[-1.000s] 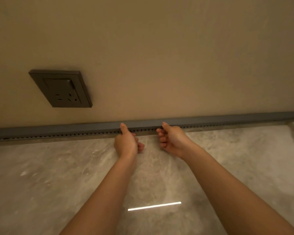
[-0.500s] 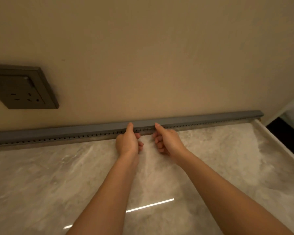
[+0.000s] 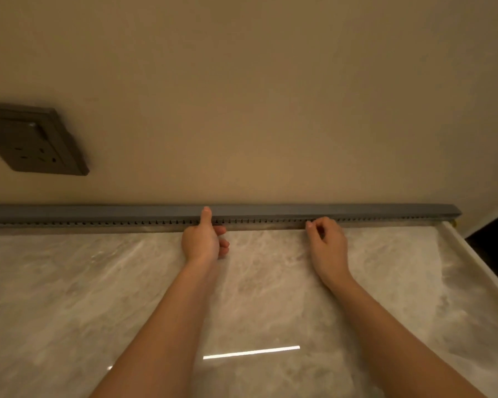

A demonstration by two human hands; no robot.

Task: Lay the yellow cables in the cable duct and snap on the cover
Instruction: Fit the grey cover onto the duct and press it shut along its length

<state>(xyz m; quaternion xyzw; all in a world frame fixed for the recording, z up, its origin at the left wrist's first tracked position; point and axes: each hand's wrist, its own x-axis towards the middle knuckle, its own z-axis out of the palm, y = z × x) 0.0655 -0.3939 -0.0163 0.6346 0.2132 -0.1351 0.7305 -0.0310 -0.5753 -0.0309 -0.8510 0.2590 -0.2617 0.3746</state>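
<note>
A long grey cable duct point(image 3: 98, 215) runs along the foot of the wall at the back of the marble counter, its cover point(image 3: 357, 209) sitting on top above a row of slots. My left hand point(image 3: 203, 239) is a loose fist with the thumb stretched up, and the thumb tip presses on the cover near the middle. My right hand point(image 3: 327, 242) lies further right with curled fingers, its fingertips touching the duct's lower slotted edge. The yellow cables are hidden, except for a small yellow bit point(image 3: 454, 224) at the duct's right end.
A dark wall socket point(image 3: 32, 142) sits on the beige wall at the left, above the duct. The marble counter point(image 3: 69, 297) ends at a raised pale edge point(image 3: 472, 262) on the right, with a dark drop beyond it.
My right hand has slid to the right along the duct, away from my left hand. My left thumb stays on the cover. The view has shifted slightly.
</note>
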